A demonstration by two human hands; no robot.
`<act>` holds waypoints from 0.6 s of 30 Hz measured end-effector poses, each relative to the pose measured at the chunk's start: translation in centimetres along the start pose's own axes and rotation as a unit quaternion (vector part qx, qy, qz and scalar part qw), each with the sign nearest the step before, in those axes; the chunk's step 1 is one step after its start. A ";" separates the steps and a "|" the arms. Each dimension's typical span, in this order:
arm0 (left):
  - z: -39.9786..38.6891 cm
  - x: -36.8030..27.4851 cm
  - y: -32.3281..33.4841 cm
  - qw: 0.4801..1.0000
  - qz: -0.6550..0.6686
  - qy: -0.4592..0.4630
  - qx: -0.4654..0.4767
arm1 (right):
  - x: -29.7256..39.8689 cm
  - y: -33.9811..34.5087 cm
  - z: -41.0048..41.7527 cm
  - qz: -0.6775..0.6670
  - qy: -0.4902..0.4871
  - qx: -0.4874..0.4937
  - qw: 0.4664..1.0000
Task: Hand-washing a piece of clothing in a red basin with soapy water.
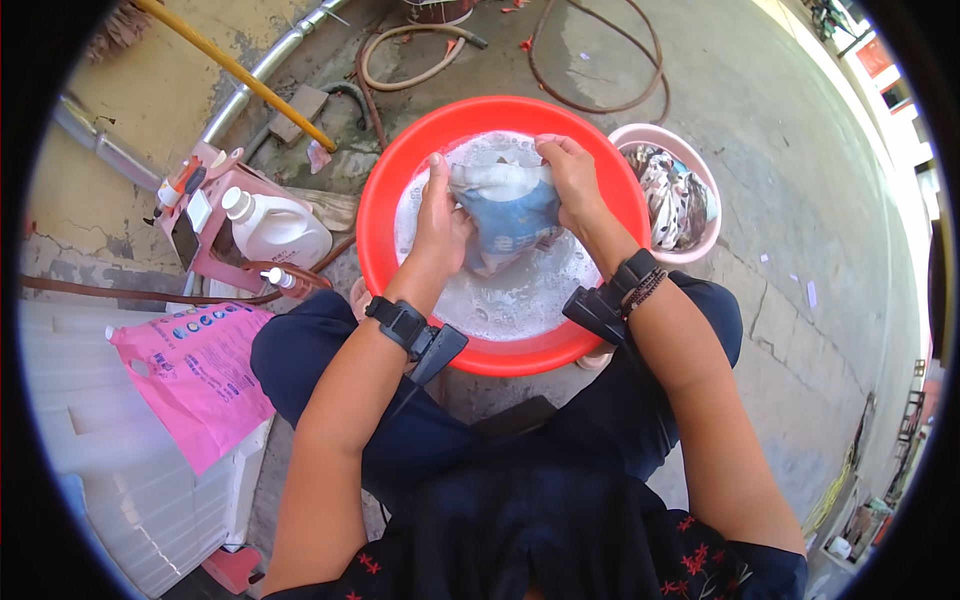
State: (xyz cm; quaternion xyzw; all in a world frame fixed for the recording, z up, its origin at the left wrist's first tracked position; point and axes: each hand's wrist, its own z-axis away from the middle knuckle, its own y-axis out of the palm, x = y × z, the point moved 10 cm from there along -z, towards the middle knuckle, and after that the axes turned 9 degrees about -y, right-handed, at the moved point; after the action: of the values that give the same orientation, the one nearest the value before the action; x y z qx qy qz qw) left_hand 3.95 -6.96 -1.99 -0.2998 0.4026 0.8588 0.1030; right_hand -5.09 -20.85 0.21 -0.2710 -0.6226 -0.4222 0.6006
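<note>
Between my knees stands a red plastic basin [502,360] with foamy, soapy water [517,307] in it. My left hand [442,217] holds the left edge of a wet blue and white cloth [510,210], thumb pointing up. My right hand [571,176] pinches the cloth's upper right edge. The cloth hangs stretched between both hands over the suds, its lower part at the water; whether it dips in is hard to tell. The fingertips of both hands are partly hidden by the cloth. Each wrist wears a black strap with a device.
A pink basin [716,225] with patterned cloths touches the red one's right side. At left are a white detergent bottle [281,229], a pump bottle [292,281], a pink stand [217,262] and a pink refill pouch [202,382]. Hoses [532,60] lie beyond, near a yellow pole [232,67].
</note>
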 end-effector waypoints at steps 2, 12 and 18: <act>0.3 1.5 1.8 0.996 -0.045 -0.021 0.071 | 1.3 1.8 2.0 0.100 -0.071 0.017 0.992; -1.4 4.3 -2.1 0.995 0.024 -0.047 -0.085 | 3.2 5.2 5.2 0.344 -0.273 0.017 0.898; 0.3 4.1 -1.3 0.991 0.004 -0.038 -0.128 | 2.9 4.1 4.1 0.342 -0.256 0.022 0.904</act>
State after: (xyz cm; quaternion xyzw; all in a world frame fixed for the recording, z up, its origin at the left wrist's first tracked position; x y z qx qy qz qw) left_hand 1.09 -6.16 -5.06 -0.2761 0.2865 0.9143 0.0753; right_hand -4.14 -15.85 4.18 -0.5524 -0.6332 -0.0934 0.5339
